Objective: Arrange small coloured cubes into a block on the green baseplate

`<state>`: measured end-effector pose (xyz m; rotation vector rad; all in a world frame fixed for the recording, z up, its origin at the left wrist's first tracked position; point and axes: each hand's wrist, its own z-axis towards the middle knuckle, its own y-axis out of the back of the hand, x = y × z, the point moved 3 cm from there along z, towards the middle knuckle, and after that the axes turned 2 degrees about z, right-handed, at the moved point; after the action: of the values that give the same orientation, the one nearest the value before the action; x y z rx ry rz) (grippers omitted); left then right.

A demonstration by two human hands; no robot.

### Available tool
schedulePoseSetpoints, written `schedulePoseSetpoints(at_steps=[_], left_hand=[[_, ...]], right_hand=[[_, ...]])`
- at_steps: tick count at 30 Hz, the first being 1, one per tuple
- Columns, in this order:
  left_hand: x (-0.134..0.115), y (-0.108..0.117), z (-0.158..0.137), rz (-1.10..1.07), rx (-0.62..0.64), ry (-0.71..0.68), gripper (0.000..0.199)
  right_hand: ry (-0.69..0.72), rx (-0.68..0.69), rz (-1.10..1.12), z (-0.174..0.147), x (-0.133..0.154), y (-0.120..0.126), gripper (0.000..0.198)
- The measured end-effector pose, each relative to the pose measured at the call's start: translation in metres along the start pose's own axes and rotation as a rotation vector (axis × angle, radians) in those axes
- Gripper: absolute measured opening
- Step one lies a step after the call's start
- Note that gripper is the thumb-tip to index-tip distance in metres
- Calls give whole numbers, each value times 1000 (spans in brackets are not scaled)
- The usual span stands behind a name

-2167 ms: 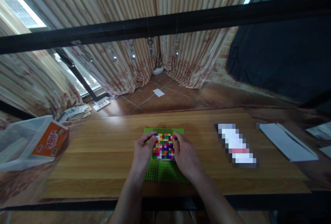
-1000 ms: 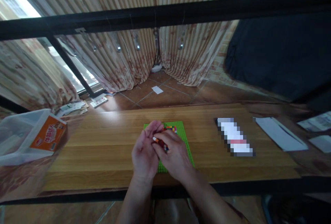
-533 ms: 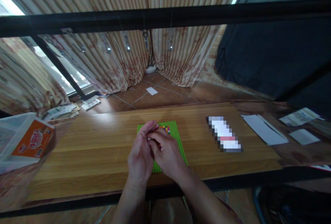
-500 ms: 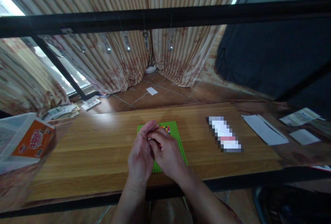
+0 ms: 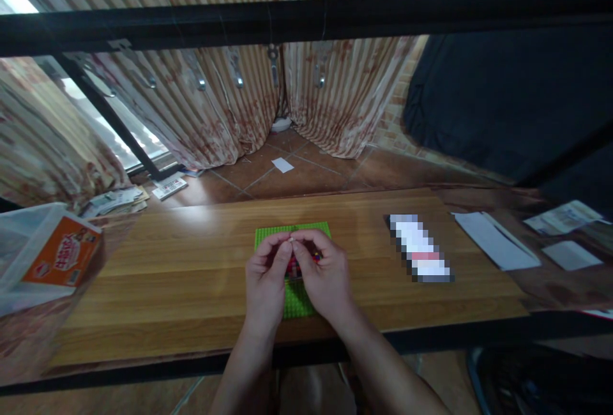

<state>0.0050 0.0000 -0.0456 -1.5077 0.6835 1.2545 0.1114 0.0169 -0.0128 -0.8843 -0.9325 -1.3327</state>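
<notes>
The person's left hand [image 5: 265, 278] and right hand [image 5: 322, 278] meet over the middle of the wooden surface [image 5: 191, 274], raised a little above the green baseplate [image 5: 268, 235]. The fingers [image 5: 280, 244] of both hands are pinched together at their tips on a very small pale piece [image 5: 290, 244], too small to tell apart clearly. Below the fingertips, between the palms, a cluster of multicoloured bricks [image 5: 293, 267] shows; whether it rests on the baseplate or is lifted by the hands cannot be told.

The bricks look light, hard and stiff, with smooth faces that could slip, so a fingertip pinch on opposite side walls seems the surest hold. The stack would likely break apart if twisted.

At about 3 o'clock from the hands lies a blurred white oblong thing [image 5: 420, 249], and farther that way some white papers [image 5: 495, 239]. At 9 o'clock, well apart, a clear bag with an orange packet [image 5: 60, 255] sits off the surface's edge.
</notes>
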Motion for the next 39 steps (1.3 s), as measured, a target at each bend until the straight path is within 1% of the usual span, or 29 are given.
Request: schedulePoseSetpoints(at_steps=[5, 10, 13, 17, 21, 28, 33, 36, 39], left_hand=[[-1, 0, 1, -44, -12, 4, 19], [-4, -4, 1, -140, -18, 77, 23], [-7, -6, 1, -162, -11, 89, 24], [-9, -7, 0, -167, -3, 83, 24], [-9, -8, 0, -165, 5, 74, 24], [-5, -9, 2, -184, -2, 73, 24], [-3, -10, 3, -182, 13, 75, 24], [-4, -11, 3, -193, 31, 77, 22], [-5, -12, 2, -196, 44, 82, 22]], right_hand=[[-15, -29, 34, -1, -1, 0, 9], [-73, -36, 124, -1, -5, -2, 5], [-114, -17, 183, -1, -9, -3, 8], [-132, 23, 204, 0, -12, -4, 7], [-151, 34, 251, 2, -11, -3, 7], [-179, -28, 295, 3, -7, -4, 9], [-231, -44, 421, 4, -9, -6, 9], [-222, -38, 434, 4, -8, -5, 6], [-174, -30, 375, 5, -5, -2, 3]])
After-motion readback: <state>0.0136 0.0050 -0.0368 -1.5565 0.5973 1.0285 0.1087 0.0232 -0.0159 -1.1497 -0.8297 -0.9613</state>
